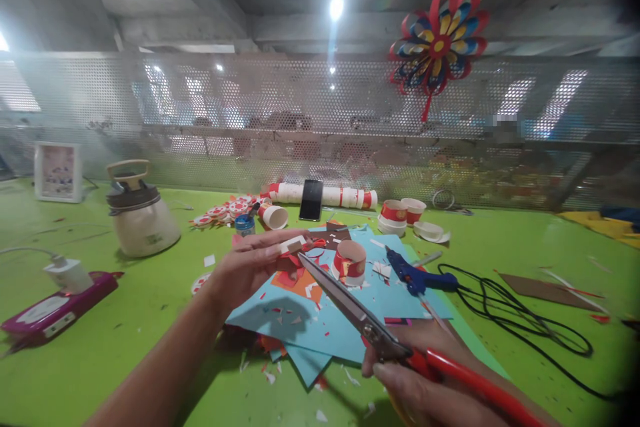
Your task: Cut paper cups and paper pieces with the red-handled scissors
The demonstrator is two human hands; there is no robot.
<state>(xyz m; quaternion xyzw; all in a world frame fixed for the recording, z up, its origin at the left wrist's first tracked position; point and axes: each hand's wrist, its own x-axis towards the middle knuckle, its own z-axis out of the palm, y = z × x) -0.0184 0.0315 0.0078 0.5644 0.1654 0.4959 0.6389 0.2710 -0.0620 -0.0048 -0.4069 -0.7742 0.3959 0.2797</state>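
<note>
My left hand [243,267] is closed on a small red-and-white piece of paper [293,246], pinched between thumb and fingers. My right hand [425,390] grips a pair of scissors [353,307] by the red handles. The blades look closed or nearly so, and their tip lies right beside the piece; whether they touch cannot be made out. Beneath both hands are light blue paper sheets [310,337] scattered with red and white scraps. Just past the blades stands a cut ring of a red paper cup [349,263].
A blue glue gun [413,273] with a black cord lies to the right. Behind are paper cups [394,217], a phone [311,200] leaning on a row of stacked cups, and a blue jar [245,225]. A kettle [143,223] and a purple power strip [60,310] are at left.
</note>
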